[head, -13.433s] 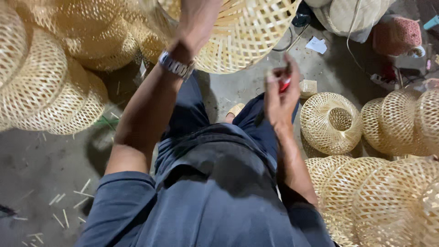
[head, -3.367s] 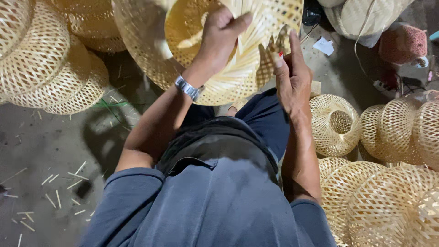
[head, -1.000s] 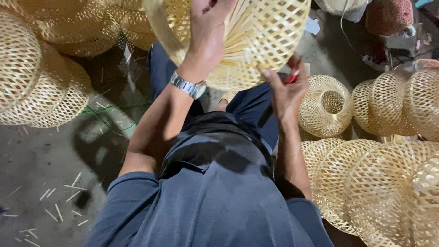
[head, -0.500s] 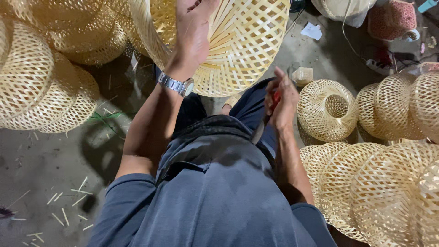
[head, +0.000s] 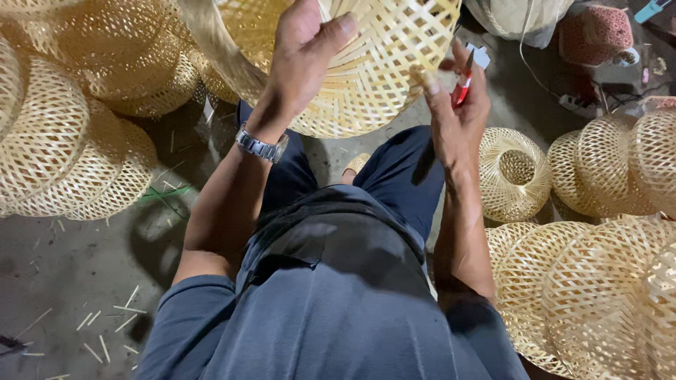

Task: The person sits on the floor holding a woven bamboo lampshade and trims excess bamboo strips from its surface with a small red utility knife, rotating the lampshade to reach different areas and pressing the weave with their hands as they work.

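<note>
1. Woven bamboo basket (head: 366,63) held up over the lap; left hand (head: 299,53) grips its rim, thumb pressed on the weave, fingers curled inside.
2. Right hand (head: 458,105) at the basket's lower right edge, fingers pinching a small red-handled tool (head: 462,83); index tip touches the weave.
3. Vs. 0.5 s ago: right hand has risen from beside the knee to the basket; left grip unchanged.
4. Surroundings: stacked baskets at left (head: 63,141) and right (head: 598,281), cut slivers on the floor (head: 84,267). Wristwatch (head: 260,146) on left wrist.
</note>
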